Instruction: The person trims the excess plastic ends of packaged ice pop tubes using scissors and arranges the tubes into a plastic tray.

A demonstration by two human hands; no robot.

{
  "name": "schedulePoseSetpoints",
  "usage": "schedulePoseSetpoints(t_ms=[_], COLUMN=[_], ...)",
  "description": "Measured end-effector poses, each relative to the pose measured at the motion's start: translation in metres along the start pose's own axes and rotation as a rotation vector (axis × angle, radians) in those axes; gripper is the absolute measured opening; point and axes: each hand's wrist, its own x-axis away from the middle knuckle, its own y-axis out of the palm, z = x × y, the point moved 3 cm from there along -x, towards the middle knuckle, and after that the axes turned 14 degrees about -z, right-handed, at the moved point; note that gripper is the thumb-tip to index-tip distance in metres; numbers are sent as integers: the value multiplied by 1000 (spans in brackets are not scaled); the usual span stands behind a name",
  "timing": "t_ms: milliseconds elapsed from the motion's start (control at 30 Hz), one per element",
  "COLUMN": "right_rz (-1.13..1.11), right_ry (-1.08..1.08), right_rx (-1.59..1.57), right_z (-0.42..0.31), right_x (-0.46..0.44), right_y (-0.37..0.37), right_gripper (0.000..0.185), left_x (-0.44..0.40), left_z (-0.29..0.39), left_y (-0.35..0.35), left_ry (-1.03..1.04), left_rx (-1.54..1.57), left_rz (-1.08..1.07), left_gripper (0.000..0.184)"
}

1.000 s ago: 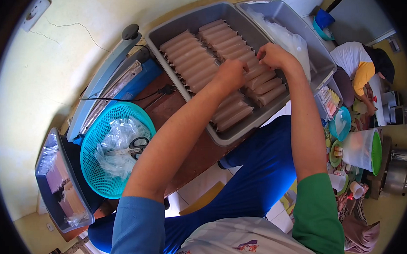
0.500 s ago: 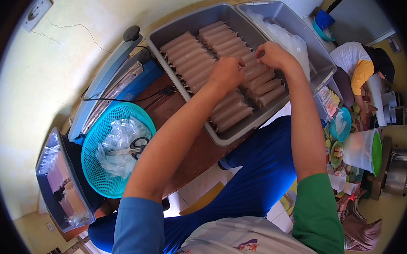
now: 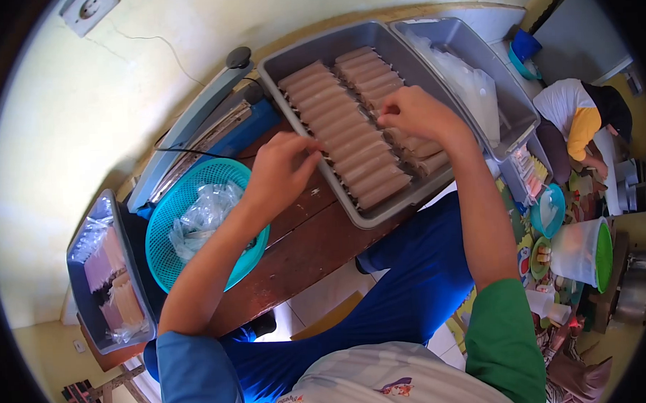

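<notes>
Rows of slim, light-brown filled plastic tubes [image 3: 345, 132] lie in two columns in a grey tray [image 3: 363, 220]. The left column looks even; in the right column, the tubes closest to me lie askew. Just outside the tray's left rim, my left hand [image 3: 285, 167] hovers with bent fingers, thumb and forefinger apart, holding nothing. Over the right column is my right hand [image 3: 421, 112], its fingers bent down and the tips together near the tubes. Whatever those fingertips may hold is too small to make out.
A turquoise basket [image 3: 159, 241] holds crumpled clear plastic. Behind it stands a long blue sealer-like device [image 3: 190, 128]. Another bin [image 3: 144, 317] with packets sits at far left. A second grey tray [image 3: 510, 110] holds plastic sheets. A co-worker [image 3: 575, 118] bends over at right.
My left hand has moved from over the tubes to the left, past the tray's rim. My right hand has shifted slightly left and down towards the tubes. The view has also shifted.
</notes>
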Motion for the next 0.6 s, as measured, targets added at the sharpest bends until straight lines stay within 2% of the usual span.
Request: schedulePoseSetpoints(t_ms=[100, 300, 467, 533, 600], right_rz=[9, -17, -82, -135, -234], right_ry=[-129, -485, -570, -584, -527], right_rx=[-111, -33, -7, -29, -33], right_z=[-52, -118, -160, -177, -195], right_x=[8, 7, 2, -2, -6], right_y=[14, 66, 100, 110, 118], right_gripper=[19, 14, 11, 12, 13], left_x=[53, 150, 208, 227, 239], left_z=[-7, -16, -6, -6, -1], left_y=[-24, -60, -78, -86, -93], left_ry=[-90, -299, -431, -409, -449], left_rx=[-3, -2, 30, 1, -37], left_rz=[6, 8, 1, 39, -24], left_gripper=[11, 12, 13, 13, 16])
